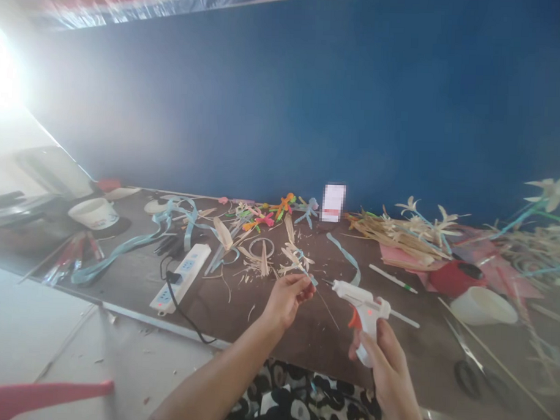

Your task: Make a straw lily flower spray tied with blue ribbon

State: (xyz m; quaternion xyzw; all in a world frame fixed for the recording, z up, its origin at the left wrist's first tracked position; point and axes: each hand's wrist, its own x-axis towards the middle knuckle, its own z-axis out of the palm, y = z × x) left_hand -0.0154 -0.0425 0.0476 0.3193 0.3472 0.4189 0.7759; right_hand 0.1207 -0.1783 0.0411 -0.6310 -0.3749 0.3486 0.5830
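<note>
A white glue gun with an orange trigger and a glue stick out of its back is held by my right hand, fingers wrapped round the grip. Its nozzle points left, close to my left hand. That hand pinches a thin stem with a bit of blue ribbon at the fingertips. Just beyond the fingers is a pale dried-leaf flower; whether it is joined to the stem is too small to tell.
On the brown table, a white power strip with a black cable lies left. Scissors, a white cup and a red roll are at right. Colourful flowers, blue ribbon and husk scraps lie around.
</note>
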